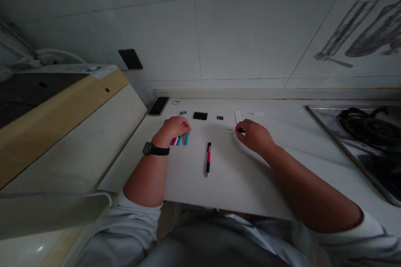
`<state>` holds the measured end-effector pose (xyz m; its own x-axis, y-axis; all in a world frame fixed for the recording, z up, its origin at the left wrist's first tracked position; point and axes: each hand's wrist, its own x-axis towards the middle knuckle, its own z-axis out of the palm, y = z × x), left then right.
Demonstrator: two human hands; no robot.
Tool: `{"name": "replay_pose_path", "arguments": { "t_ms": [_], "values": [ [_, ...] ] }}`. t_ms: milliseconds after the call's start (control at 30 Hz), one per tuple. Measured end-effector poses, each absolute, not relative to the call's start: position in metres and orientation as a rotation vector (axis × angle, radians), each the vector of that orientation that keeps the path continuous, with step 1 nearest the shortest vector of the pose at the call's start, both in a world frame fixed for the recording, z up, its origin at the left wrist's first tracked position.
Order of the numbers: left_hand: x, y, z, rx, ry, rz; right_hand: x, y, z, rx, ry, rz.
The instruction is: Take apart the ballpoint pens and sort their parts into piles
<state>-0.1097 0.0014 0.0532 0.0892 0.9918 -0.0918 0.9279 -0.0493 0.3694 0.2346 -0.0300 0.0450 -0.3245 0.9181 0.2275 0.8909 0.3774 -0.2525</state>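
Observation:
My left hand (174,127), a dark watch (150,149) on its wrist, rests curled over several red and blue pen barrels (179,139) on the white counter (238,175); its fingertips touch them. My right hand (255,135) pinches a thin pale refill rod (230,132) that points left, with a small black piece at the fingertips. A finished red-and-black pen (208,159) lies between the hands, tip toward me.
Along the back of the counter lie a phone (158,106), small springs (183,112), a row of black grips (200,115), a small black part (219,117) and white tubes (238,116). A steel sink (360,142) holding dark cables sits right; a washing machine (62,104) stands left.

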Motion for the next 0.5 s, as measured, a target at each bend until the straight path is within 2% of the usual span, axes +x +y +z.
{"name": "replay_pose_path", "arguments": {
  "t_ms": [500],
  "values": [
    [-0.1076, 0.0005, 0.0466, 2.101, 1.948, 0.115, 0.231, -0.0297, 0.0407, -1.461, -2.197, 0.175]
  ]
}}
